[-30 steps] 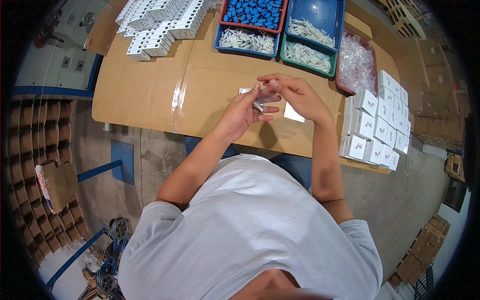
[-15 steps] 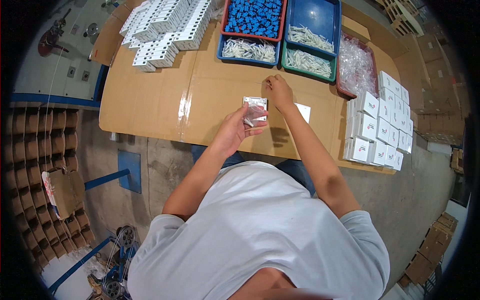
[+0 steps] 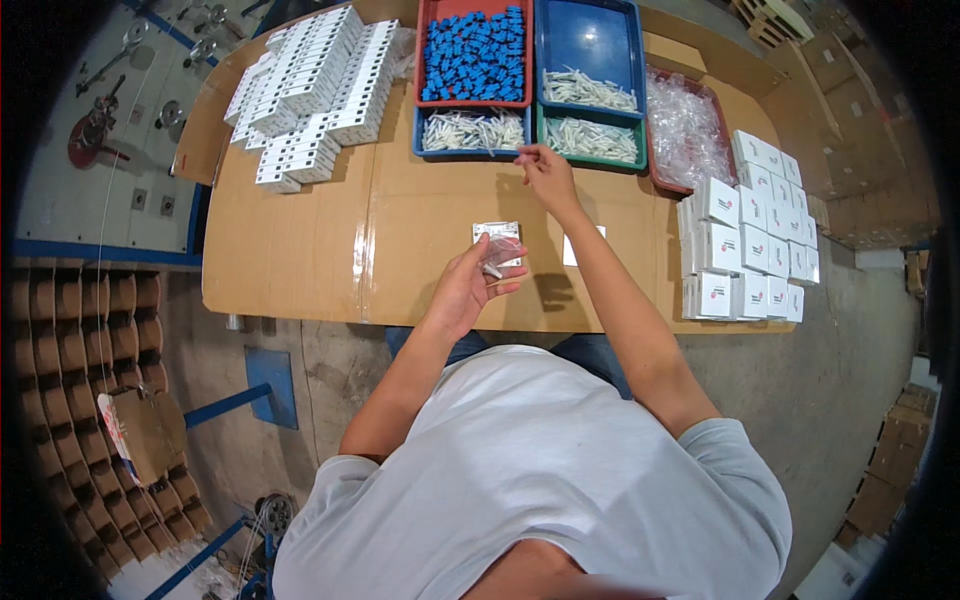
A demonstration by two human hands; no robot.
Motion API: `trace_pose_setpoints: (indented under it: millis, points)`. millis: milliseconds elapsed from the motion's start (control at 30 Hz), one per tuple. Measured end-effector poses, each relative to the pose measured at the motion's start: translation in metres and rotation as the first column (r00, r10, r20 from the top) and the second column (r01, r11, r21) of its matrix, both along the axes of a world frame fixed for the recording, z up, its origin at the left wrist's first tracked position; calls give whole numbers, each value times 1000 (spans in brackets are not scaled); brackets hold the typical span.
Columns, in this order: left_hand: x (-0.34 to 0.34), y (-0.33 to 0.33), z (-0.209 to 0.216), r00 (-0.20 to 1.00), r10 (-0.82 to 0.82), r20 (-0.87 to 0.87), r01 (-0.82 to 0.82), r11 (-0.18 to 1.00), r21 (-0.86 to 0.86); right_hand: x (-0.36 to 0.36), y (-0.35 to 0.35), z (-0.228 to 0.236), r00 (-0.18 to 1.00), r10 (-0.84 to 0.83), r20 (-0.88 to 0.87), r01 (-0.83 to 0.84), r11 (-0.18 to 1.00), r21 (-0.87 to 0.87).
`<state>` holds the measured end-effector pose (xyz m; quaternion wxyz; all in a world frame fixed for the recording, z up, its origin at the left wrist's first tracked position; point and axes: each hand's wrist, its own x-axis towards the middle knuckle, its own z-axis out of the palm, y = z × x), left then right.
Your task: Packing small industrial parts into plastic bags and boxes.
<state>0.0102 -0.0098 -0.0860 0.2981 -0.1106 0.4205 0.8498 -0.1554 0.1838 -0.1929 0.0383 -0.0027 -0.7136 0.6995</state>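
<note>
My left hand (image 3: pixel 470 285): clasps a clear bag (image 3: pixel 500 252) | my right hand (image 3: pixel 545 172): fingers pinched, beside green tray (image 3: pixel 590 160), contents unclear

Left arm: bent at the elbow, forearm running up and forward from the lower middle.
Left hand (image 3: pixel 468 288): palm turned up, fingers loosely curled and pinching, thumb toward the right.
Right arm: stretched almost straight, reaching far forward and slightly left.
Right hand (image 3: pixel 545 170): well ahead of the left one, fingertips drawn together, pointing left.
</note>
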Motion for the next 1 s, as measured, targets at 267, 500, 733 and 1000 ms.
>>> trace_pose_setpoints:
  millis: [267, 500, 733, 1000]
  points:
    - [-2, 2, -10, 999, -15, 42, 15, 1000, -4, 32, 52, -12, 1000, -1, -5, 3, 867, 499]
    - [-5, 8, -12, 999, -25, 44, 25, 1000, -5, 7, 81, -7, 945, -2, -326, 211, 765, 608]
    - [-4, 5, -14, 999, -5, 49, 5, 1000, -9, -27, 86, -4, 972, 126, -197, 102, 528, 843]
    - [-8, -1, -13, 999, 16, 37, -16, 1000, -9, -41, 94, -13, 977, 127, -171, 90, 482, 871]
